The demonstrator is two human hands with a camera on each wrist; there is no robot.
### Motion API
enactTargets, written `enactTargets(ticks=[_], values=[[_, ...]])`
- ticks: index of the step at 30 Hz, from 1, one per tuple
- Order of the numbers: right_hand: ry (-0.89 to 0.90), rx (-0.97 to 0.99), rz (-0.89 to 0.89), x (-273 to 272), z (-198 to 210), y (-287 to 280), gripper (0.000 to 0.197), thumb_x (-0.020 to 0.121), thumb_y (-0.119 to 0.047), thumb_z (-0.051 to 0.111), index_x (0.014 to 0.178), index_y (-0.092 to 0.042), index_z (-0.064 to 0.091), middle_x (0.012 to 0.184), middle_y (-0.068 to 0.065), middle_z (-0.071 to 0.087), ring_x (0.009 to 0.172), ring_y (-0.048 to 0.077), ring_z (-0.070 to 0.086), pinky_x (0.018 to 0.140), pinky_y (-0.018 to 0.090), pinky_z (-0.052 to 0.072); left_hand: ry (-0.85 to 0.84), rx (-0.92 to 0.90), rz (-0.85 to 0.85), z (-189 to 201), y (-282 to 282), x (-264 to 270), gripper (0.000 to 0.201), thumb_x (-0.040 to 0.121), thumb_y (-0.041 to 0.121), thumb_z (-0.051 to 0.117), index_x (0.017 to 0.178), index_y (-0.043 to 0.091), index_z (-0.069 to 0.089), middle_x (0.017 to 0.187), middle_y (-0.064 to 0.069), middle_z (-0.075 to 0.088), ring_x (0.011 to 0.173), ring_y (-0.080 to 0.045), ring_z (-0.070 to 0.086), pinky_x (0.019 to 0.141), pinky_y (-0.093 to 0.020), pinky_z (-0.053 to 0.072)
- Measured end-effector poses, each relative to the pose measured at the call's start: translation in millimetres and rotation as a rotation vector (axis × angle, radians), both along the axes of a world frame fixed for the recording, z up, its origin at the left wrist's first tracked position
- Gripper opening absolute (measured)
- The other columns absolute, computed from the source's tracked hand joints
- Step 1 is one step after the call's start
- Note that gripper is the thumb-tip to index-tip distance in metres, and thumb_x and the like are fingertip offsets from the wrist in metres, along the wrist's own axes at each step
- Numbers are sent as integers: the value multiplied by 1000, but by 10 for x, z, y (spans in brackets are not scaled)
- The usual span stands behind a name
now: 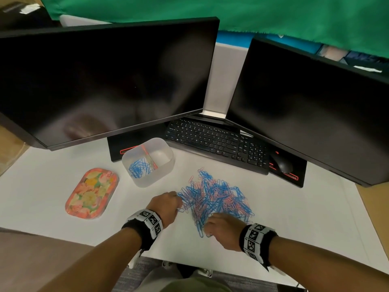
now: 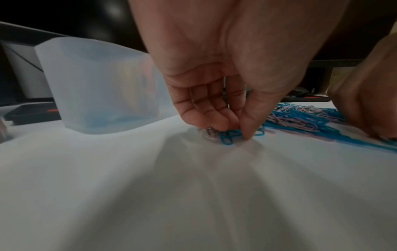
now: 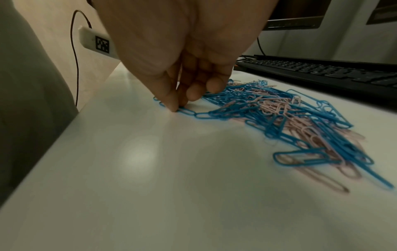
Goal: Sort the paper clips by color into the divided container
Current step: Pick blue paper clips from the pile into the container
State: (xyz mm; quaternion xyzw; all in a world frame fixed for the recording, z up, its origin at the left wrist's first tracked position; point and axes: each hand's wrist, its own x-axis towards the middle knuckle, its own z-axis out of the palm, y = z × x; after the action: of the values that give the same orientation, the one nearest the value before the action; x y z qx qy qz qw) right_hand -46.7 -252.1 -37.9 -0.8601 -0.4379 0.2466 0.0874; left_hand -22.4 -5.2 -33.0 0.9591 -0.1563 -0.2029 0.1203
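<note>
Picking blue from the mixed pile of clips [image 1: 214, 199] on the desk [image 1: 294, 218] | left hand [image 1: 166, 205] pinches blue clips [image 2: 227, 137]; right hand [image 1: 223, 228] pinches a blue chain [image 3: 193, 113] | container [image 1: 148, 162] beyond holds blue only | next: lift clear of tangles, carry to the blue side

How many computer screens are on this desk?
2: one large dark monitor at the back left, and a second monitor at the back right, with the keyboard between them.
</note>
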Motion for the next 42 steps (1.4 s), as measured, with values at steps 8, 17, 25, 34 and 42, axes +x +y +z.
enactTargets(ticks=[8, 17, 25, 34, 42], values=[[16, -56, -21, -56, 81, -17, 30, 84, 0, 47, 110, -8, 59, 105, 10, 57, 96, 27, 51, 87, 38, 45, -12, -155, 63, 48, 20, -29, 5, 87, 18, 50, 84, 22, 53, 96, 3, 55, 90, -18, 55, 74, -29, 47], [-4, 30, 47, -61, 143, 122, 35, 81, 9, 51, 112, -4, 61, 104, 14, 59, 88, 31, 56, 77, 35, 46, 66, -626, 564, 190, 247, 103, 45, 82, -5, 51, 108, 31, 57, 77, 2, 68, 70, -15, 68, 75, -25, 54], [13, -55, 94, -79, 173, 115, 46, 80, 9, 50, 124, -5, 56, 107, 14, 57, 97, 32, 49, 86, 39, 42, 164, -533, 663, 59, 359, 39, 24, 90, 6, 49, 79, 24, 61, 87, 3, 64, 82, -19, 58, 77, -25, 43], [84, -28, -223, -80, 248, 174, 18, 93, -4, 37, 103, -7, 52, 100, 4, 47, 77, 16, 38, 69, 27, 35, 100, -191, 393, -48, 201, -87, 13, 83, 31, 64, 79, 28, 52, 86, 6, 58, 80, -15, 56, 74, -24, 44], [56, -18, -366, -103, 201, 317, 20, 91, -31, 48, 100, -13, 47, 99, 3, 50, 77, 17, 43, 68, 30, 37, 80, -103, 395, -49, 215, -57, 12, 86, 20, 51, 87, 23, 62, 100, 1, 63, 92, -20, 61, 81, -29, 50]])
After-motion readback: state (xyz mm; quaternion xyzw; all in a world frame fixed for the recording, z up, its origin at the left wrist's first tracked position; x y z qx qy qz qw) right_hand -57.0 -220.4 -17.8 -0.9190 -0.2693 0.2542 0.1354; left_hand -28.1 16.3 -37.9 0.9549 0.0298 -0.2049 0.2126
